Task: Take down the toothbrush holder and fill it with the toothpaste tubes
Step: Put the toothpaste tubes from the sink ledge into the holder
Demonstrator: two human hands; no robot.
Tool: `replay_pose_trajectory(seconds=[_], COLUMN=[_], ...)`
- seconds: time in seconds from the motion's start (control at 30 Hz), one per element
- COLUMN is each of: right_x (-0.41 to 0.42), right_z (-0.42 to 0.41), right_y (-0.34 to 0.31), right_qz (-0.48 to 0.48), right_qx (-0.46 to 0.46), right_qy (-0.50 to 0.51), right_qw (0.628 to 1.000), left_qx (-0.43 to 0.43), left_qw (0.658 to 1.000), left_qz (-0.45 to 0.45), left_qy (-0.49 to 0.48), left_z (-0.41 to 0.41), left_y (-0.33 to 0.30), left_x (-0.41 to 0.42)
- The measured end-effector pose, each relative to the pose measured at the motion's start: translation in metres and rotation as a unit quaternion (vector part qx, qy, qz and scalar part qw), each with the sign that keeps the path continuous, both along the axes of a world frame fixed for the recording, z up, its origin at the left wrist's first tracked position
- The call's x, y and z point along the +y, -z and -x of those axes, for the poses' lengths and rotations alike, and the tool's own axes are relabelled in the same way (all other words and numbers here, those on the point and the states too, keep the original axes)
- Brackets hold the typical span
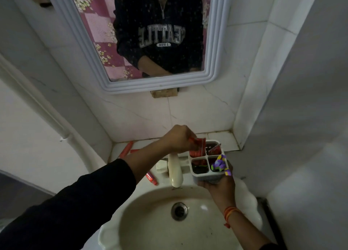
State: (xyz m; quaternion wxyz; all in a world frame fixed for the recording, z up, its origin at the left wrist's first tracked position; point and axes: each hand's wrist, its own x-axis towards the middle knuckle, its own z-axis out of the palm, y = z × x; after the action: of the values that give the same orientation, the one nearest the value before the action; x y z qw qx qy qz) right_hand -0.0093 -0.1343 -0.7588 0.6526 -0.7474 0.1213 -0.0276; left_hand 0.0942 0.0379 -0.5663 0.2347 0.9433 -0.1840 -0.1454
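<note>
A white toothbrush holder with four compartments rests in my right hand, held from below over the right rim of the sink. My left hand grips a red toothpaste tube whose lower end stands in the holder's far-left compartment. Another red tube leans in the far-right compartment. A purple and green tube sticks out of the near-right compartment. Something red lies in the near-left compartment. More red tubes lie loose: one on the ledge at the back left, one beside the tap.
A cream tap juts over the white basin, just left of the holder. A white-framed mirror hangs on the tiled wall above. A tiled ledge runs behind the sink. A white wall closes in on the right.
</note>
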Motion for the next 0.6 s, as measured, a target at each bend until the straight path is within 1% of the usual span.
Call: replay_pose_trajectory(seconds=[0.07, 0.17, 0.23, 0.33, 0.5, 0.57, 0.6], right_x=[-0.001, 0.005, 0.006, 0.004, 0.006, 0.007, 0.007], right_z=[0.0, 0.003, 0.004, 0.002, 0.003, 0.001, 0.001], right_y=[-0.004, -0.013, -0.013, -0.008, -0.017, -0.021, -0.022], right_qz=[-0.033, -0.049, -0.034, -0.014, -0.03, -0.058, -0.056], right_qx=[0.0, -0.013, -0.025, -0.024, -0.037, -0.036, -0.037], right_qy=[0.006, 0.011, 0.015, 0.011, 0.005, 0.008, 0.011], right_qw=[0.999, 0.999, 0.999, 1.0, 0.999, 0.998, 0.998], left_qx=[0.023, 0.031, 0.023, 0.017, 0.02, 0.037, 0.055], left_qw=[0.999, 0.995, 0.989, 0.983, 0.975, 0.972, 0.974], left_qz=[-0.04, -0.091, -0.134, -0.175, -0.21, -0.217, -0.208], left_qy=[0.011, 0.025, 0.049, 0.061, 0.07, 0.079, 0.074], left_z=[-0.003, -0.006, -0.005, -0.007, -0.007, -0.007, -0.009], left_y=[0.006, 0.011, 0.01, 0.006, 0.007, 0.005, 0.003], left_x=[-0.001, -0.006, -0.011, -0.016, -0.02, -0.019, -0.015])
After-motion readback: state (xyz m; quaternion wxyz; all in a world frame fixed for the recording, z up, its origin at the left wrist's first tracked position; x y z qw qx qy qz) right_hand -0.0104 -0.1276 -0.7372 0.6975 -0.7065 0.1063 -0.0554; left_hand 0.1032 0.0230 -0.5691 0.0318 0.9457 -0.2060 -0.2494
